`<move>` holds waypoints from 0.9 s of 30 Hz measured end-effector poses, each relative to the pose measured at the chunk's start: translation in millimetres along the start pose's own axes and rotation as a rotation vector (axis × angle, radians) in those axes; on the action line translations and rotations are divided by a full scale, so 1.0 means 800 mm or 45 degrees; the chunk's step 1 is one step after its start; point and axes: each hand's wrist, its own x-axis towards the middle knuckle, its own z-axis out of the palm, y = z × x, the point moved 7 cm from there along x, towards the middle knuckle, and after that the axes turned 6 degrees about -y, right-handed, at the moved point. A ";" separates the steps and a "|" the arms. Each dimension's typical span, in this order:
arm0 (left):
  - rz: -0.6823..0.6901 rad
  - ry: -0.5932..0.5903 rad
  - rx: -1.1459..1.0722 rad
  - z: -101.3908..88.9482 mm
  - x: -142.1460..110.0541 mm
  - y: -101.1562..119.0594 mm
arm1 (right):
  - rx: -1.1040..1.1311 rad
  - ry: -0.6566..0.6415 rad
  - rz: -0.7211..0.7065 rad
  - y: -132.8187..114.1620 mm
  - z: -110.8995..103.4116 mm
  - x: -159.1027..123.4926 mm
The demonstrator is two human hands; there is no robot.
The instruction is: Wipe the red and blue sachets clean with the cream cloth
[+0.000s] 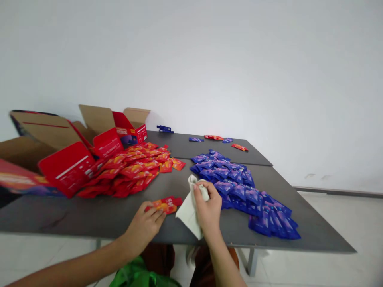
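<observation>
My left hand (149, 223) is closed on the left end of a red and orange sachet (169, 204) with a narrow neck, low over the near part of the table. Just to its right, my right hand (209, 205) grips a bunched white cloth (189, 211), with one corner hanging toward the table edge. Beyond my left hand spreads a heap of similar red and orange sachets (134, 169). Blue-purple sachets (229, 175) lie in a long overlapping pile beyond and to the right of my right hand.
Open red cardboard boxes (70, 167) with raised flaps stand along the left of the dark grey table (98, 215). At the back lie a few loose blue sachets (196, 139) and red ones (239, 147). A white wall (209, 71) rises behind.
</observation>
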 end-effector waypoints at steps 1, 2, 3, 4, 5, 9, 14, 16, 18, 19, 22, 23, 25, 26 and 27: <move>-0.031 -0.023 -0.054 0.010 -0.014 -0.003 | -0.002 -0.005 -0.039 -0.013 0.004 0.003; -0.051 -0.028 -0.119 0.014 -0.024 -0.008 | -0.034 -0.036 -0.076 -0.024 0.013 0.004; -0.071 0.002 -0.193 0.012 -0.030 -0.015 | -0.087 -0.089 -0.124 -0.033 0.026 0.003; -0.100 0.073 -0.260 0.006 -0.035 -0.024 | -0.152 -0.157 -0.186 -0.040 0.043 -0.001; -0.141 0.169 -0.309 -0.003 -0.038 -0.036 | -0.222 -0.238 -0.266 -0.046 0.062 -0.008; -0.233 0.328 -0.300 -0.020 -0.044 -0.072 | -0.547 -0.523 -0.585 -0.045 0.140 -0.058; -0.228 -0.033 -0.144 -0.010 -0.043 -0.067 | -0.978 -0.514 -0.566 -0.016 0.174 -0.069; -0.266 -0.161 -0.059 -0.011 -0.044 -0.063 | -1.086 -0.410 -0.424 -0.004 0.166 -0.046; -0.294 -0.260 0.000 -0.013 -0.045 -0.060 | -1.186 -0.289 -0.212 0.010 0.154 -0.024; -0.298 -0.292 0.016 -0.014 -0.046 -0.060 | -1.223 -0.252 -0.120 0.015 0.150 -0.019; -0.271 -0.339 0.048 -0.018 -0.049 -0.058 | -1.240 -0.295 -0.124 0.014 0.163 -0.031; -0.264 -0.350 0.055 -0.019 -0.050 -0.059 | -1.215 -0.352 -0.226 0.009 0.174 -0.041; -0.255 -0.364 0.060 -0.019 -0.051 -0.059 | -1.134 -0.466 -0.457 -0.003 0.193 -0.056; -0.260 -0.369 0.059 -0.018 -0.050 -0.060 | -1.100 -0.507 -0.518 -0.005 0.197 -0.057; -0.279 -0.368 0.059 -0.017 -0.050 -0.061 | -1.089 -0.526 -0.508 -0.002 0.197 -0.050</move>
